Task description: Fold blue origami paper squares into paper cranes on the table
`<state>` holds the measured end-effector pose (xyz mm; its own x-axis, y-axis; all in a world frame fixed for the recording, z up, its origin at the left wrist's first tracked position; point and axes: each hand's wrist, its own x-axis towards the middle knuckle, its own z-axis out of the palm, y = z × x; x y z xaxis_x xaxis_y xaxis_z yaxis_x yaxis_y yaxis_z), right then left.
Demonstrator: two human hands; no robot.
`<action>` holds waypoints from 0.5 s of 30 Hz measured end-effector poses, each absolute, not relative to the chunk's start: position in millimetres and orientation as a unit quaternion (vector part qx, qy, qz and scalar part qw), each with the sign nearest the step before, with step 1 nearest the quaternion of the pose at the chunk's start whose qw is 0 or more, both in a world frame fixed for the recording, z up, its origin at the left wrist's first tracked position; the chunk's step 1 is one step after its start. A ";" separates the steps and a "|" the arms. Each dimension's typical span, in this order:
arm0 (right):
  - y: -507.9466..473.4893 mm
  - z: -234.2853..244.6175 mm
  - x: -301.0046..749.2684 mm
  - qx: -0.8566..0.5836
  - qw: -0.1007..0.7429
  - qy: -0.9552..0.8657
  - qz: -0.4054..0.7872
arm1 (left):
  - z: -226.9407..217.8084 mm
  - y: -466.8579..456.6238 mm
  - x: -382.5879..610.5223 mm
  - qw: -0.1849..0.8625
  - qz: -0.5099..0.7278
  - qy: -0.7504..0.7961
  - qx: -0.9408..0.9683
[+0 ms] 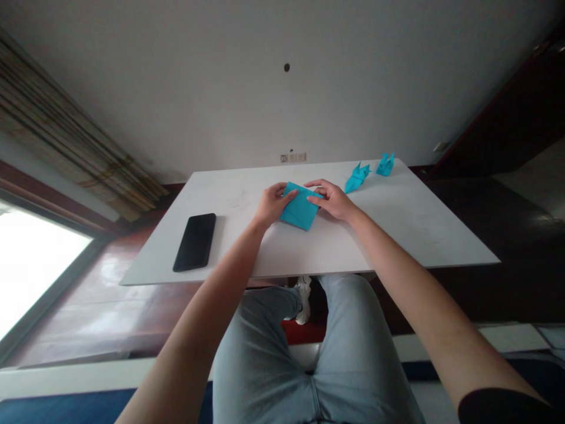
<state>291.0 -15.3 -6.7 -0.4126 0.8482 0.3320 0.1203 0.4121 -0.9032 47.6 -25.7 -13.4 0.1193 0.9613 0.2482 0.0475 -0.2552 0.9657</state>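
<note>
A folded sheet of turquoise paper [300, 209] lies on the white table [397, 229], near its middle. My left hand [272, 203] pinches the paper's upper left corner, fingers curled around the edge. My right hand [332, 199] presses on the paper's upper right edge, fingertips together on a fold. Both forearms reach forward over my lap.
Two finished turquoise paper figures sit at the table's far right: one [356, 176] and a smaller one [385, 165] behind it. A black phone [195, 241] lies face down at the left. A curtain [66, 141] and bright window are at left; a white wall is behind.
</note>
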 end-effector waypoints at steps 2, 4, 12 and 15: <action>-14.0 -5.3 292.1 -0.341 0.440 -0.716 0.421 | -14.1 -27.1 49.1 0.466 0.507 0.411 0.597; -11.2 -5.0 294.0 -0.355 0.463 -0.708 0.398 | -15.2 -27.7 49.8 0.492 0.491 0.400 0.597; 5.2 -11.3 308.7 -0.406 0.528 -0.675 0.318 | -20.6 -9.6 32.5 0.409 0.546 0.437 0.587; 7.5 -11.6 311.5 -0.402 0.542 -0.660 0.331 | -19.1 -7.3 26.1 0.354 0.578 0.462 0.572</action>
<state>311.5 7.5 -11.6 -0.0903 0.8888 0.4494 0.1721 0.4584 -0.8719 26.1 -7.3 -19.1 -0.0956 0.9378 0.3336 0.1193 -0.3220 0.9392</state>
